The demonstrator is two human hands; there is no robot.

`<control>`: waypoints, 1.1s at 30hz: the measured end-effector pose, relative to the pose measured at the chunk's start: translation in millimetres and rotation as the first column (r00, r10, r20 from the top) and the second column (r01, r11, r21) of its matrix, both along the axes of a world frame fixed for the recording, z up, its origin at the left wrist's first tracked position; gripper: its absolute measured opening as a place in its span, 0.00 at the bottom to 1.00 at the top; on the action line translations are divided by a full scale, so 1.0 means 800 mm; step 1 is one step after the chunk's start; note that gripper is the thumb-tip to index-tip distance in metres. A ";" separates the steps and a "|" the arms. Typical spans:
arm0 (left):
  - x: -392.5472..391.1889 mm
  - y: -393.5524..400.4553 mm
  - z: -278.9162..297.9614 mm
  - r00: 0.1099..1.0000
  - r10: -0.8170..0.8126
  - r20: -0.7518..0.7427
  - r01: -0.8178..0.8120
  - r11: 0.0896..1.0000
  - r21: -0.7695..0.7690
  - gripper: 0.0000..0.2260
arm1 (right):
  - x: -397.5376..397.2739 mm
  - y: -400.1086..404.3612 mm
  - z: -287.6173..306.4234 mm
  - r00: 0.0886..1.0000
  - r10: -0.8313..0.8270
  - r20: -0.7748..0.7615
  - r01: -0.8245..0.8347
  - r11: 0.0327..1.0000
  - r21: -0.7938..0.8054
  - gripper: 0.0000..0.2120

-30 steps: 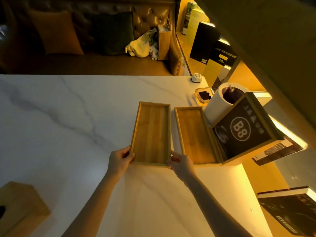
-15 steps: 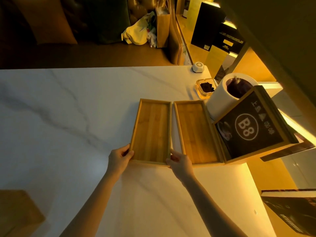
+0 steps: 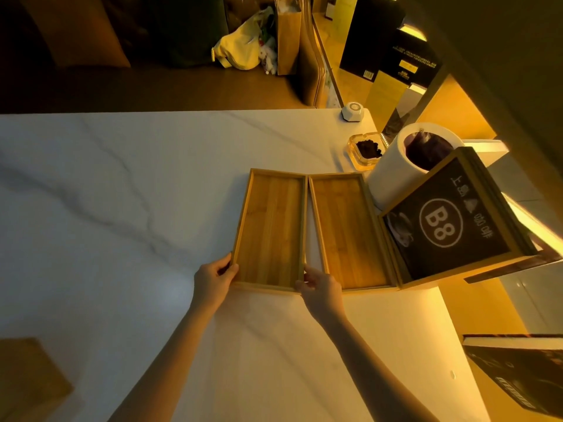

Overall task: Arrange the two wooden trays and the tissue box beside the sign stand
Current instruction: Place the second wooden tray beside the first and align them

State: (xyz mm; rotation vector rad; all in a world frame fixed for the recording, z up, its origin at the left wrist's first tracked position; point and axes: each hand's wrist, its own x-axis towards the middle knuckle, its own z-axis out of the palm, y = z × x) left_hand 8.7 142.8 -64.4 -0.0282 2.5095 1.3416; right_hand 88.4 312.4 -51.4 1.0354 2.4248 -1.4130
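Both hands grip the near end of the left wooden tray (image 3: 271, 229): the left hand (image 3: 213, 283) pinches its near-left corner and the right hand (image 3: 320, 289) its near-right corner, fingers curled over the rim. That tray lies flat on the white marble desk (image 3: 122, 193), just beside the right wooden tray (image 3: 347, 229), which touches the B8 sign stand (image 3: 444, 226). Well apart, the wooden tissue box (image 3: 27, 379) sits at the desk's near-left corner.
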 end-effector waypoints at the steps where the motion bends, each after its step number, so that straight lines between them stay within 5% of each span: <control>1: 0.000 0.000 -0.001 1.000 -0.010 -0.017 0.009 1.000 -0.024 0.16 | 0.000 0.000 0.000 1.000 0.000 -0.002 0.000 1.000 0.017 0.17; 17: 0.013 0.008 -0.019 0.981 -0.114 -0.157 0.084 0.978 -0.189 0.16 | 0.019 -0.008 -0.009 0.996 -0.037 -0.076 0.052 0.977 0.206 0.12; 19: 0.022 0.004 -0.019 0.965 -0.157 -0.208 0.113 0.971 -0.209 0.16 | 0.028 -0.010 -0.007 0.993 0.004 -0.117 0.031 0.956 0.292 0.12; 22: 0.041 -0.008 -0.034 0.863 -0.382 -0.332 0.208 0.866 -0.455 0.18 | 0.049 -0.015 -0.016 0.958 0.226 -0.179 -0.093 0.831 0.549 0.14; 27: 0.067 -0.019 -0.054 0.861 -0.470 -0.194 0.296 0.774 -0.560 0.27 | 0.076 -0.039 -0.044 0.892 0.422 0.164 -0.413 0.611 0.676 0.25; 33: 0.072 -0.012 -0.054 0.879 -0.437 -0.188 0.287 0.803 -0.522 0.32 | 0.082 -0.034 -0.050 0.853 0.432 0.292 -0.505 0.545 0.670 0.30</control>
